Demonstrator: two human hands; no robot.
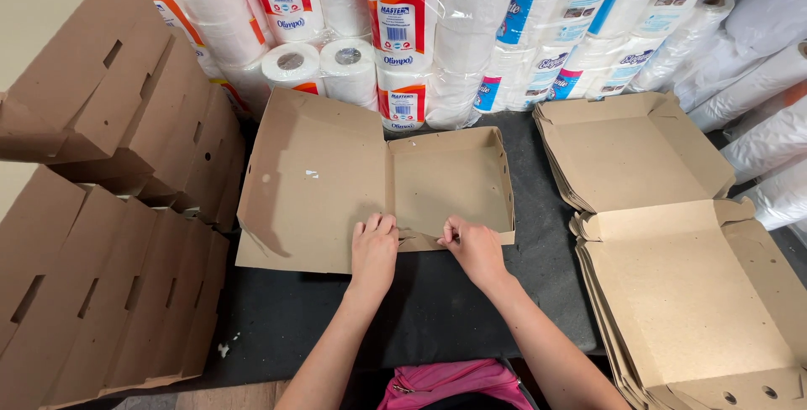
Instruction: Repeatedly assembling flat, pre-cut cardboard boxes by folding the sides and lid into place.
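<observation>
Watching through the head camera, I saw both hands at the near edge of a half-folded box (378, 183) lying open on the dark worktop (437, 301). The left hand (374, 250) lay palm down on the big flat panel, fingers (376, 227) closed together and pressing rather than gripping. The right hand (473, 246) had its fingers (451, 232) pinched shut on the low front flap beside the tray half, whose side walls already stood up.

As I judged it, the main risk sat in that flap: it looked crumpled where the two hands met, and a hard pull there could have torn it or creased it off its score line. If the left hand had eased off, the whole box could have slid on the worktop, since nothing else held it down.

Leaning stacks of folded boxes (109, 208) stood just to the left, and a stray elbow might have tipped them. Flat blanks (672, 267) were piled to the right, well apart from the hands. Wrapped paper rolls (437, 31) crowded the far edge, touching the box's back, leaving little room to push it away.
</observation>
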